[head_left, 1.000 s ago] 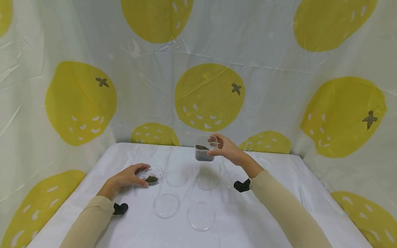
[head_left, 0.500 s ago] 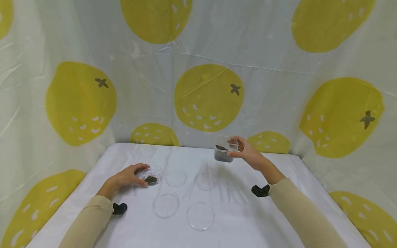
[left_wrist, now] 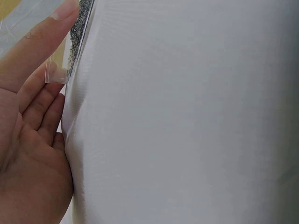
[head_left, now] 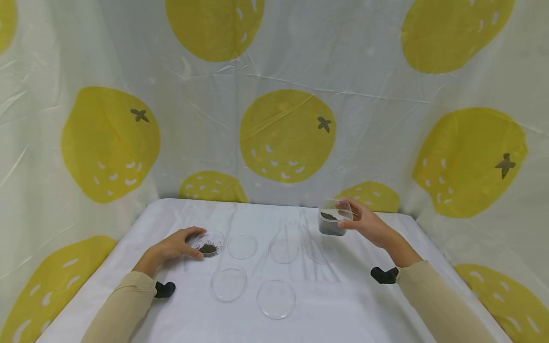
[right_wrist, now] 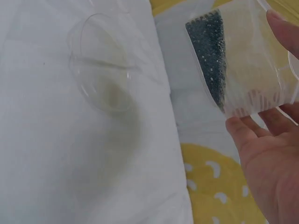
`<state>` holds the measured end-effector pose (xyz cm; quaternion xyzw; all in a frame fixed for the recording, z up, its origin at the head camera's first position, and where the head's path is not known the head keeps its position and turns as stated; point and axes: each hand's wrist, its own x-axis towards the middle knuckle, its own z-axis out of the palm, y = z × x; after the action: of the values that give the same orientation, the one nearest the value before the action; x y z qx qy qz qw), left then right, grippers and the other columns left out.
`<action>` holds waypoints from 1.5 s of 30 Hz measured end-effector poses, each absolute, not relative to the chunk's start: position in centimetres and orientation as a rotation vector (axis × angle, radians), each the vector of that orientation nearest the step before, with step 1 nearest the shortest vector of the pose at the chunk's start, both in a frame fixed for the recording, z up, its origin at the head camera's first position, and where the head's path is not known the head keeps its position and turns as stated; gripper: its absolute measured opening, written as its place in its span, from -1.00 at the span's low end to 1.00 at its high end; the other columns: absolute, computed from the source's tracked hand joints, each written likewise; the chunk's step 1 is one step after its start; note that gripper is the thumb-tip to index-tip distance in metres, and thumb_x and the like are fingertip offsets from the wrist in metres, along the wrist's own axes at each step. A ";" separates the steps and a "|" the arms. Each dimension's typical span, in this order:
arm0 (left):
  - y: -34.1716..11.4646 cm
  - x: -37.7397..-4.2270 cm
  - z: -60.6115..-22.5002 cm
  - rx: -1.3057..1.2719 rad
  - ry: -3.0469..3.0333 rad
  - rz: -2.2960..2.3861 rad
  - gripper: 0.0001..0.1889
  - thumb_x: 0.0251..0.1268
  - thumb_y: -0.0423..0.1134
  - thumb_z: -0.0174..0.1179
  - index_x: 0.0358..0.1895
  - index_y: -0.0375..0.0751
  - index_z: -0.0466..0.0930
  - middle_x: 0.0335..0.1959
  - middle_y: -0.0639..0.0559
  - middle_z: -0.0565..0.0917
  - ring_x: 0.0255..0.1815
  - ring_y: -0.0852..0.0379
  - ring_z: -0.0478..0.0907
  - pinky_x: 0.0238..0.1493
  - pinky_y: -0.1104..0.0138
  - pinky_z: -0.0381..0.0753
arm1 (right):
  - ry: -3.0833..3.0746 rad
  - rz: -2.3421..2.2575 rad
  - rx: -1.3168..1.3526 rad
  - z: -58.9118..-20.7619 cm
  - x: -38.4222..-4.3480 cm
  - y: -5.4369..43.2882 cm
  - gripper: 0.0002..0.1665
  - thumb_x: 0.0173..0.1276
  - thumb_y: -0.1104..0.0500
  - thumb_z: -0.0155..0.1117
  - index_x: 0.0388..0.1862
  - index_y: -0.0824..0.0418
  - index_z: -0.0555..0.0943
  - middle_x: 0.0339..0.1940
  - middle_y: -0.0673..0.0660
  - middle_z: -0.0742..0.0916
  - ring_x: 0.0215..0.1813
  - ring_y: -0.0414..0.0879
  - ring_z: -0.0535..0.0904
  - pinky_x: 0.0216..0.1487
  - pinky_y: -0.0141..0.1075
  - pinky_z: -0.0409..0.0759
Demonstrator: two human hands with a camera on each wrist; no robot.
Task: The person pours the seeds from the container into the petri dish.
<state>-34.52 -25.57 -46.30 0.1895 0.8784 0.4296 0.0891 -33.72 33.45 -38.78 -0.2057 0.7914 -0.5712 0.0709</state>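
Note:
My left hand point(head_left: 175, 245) holds a clear petri dish point(head_left: 216, 238) at the left of the table, thumb on the near side and fingers on the far side. Dark, soil-like granules point(head_left: 208, 248) lie heaped in it, with specks scattered around. In the left wrist view the thumb and fingertips meet the dish's wall. At the back right, my right hand point(head_left: 370, 226) grips a clear square plastic tub point(head_left: 332, 227) above the table. Dark granules point(right_wrist: 209, 53) fill its lower part, their surface sloping. The tub's far side is partly hidden by my fingers in the head view.
Three clear round dishes or lids stand in the back row: one point(head_left: 242, 247) beside the held dish, another point(head_left: 284, 251), and one point(head_left: 316, 251) below the tub. Two more point(head_left: 228, 284) point(head_left: 276, 299) lie nearer. A lemon-print curtain point(head_left: 287, 136) hangs behind the white table point(head_left: 334, 314).
My right hand has carried the tub to the right, away from the middle, and it has come down a little. The left hand and the petri dish have stayed in place.

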 end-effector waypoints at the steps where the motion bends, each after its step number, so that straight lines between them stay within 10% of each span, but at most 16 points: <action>1: -25.6 -34.5 -46.3 0.562 2.614 1.279 -0.14 -0.07 -0.23 0.67 0.38 -0.31 0.49 0.46 -0.34 0.37 0.49 -0.35 0.16 0.48 -0.24 0.00 | 2.374 -1.717 -0.619 -38.9 -33.6 33.9 -0.05 0.43 0.32 0.38 0.62 0.40 0.05 0.54 0.39 0.27 0.61 0.39 0.02 0.17 -0.43 0.48; 11: -25.6 -34.4 -46.3 0.573 2.620 1.278 -0.14 -0.07 -0.23 0.67 0.38 -0.32 0.49 0.45 -0.34 0.38 0.49 -0.37 0.16 0.47 -0.25 0.01 | 2.408 -1.644 -0.562 -40.9 -32.3 37.9 -0.11 0.49 0.28 0.32 0.59 0.42 0.05 0.57 0.43 0.22 0.60 0.43 -0.03 0.37 -0.09 0.35; 24: -25.5 -34.6 -46.4 0.548 2.614 1.282 -0.13 -0.07 -0.21 0.67 0.39 -0.30 0.48 0.48 -0.36 0.35 0.51 -0.37 0.14 0.48 -0.27 -0.03 | 2.330 -1.680 -0.568 -44.2 -31.1 42.4 -0.21 0.54 0.34 0.20 0.56 0.42 0.02 0.56 0.47 0.15 0.59 0.46 -0.15 0.18 -0.52 0.42; 32: -25.6 -34.9 -46.6 0.544 2.619 1.276 -0.14 -0.06 -0.21 0.67 0.39 -0.28 0.48 0.48 -0.35 0.34 0.49 -0.35 0.15 0.47 -0.26 0.00 | 1.991 -1.781 -0.705 -46.6 -30.7 44.8 -0.23 0.62 0.45 -0.06 0.65 0.32 -0.13 0.58 0.01 0.23 0.51 -0.40 0.20 0.32 -0.46 0.38; 45: -25.6 -34.9 -46.5 0.552 2.604 1.285 -0.14 -0.04 -0.21 0.66 0.40 -0.28 0.47 0.47 -0.33 0.36 0.48 -0.33 0.16 0.47 -0.25 0.01 | 1.990 -1.760 -0.605 -46.7 -31.0 45.1 -0.14 0.60 0.45 -0.05 0.67 0.32 -0.25 0.66 0.24 -0.01 0.50 -0.42 0.19 0.34 -0.47 0.35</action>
<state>-34.91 -25.56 -46.51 0.1860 0.8771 0.4330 0.0929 -31.05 45.13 -46.68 -0.2173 0.7146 -0.6319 0.2071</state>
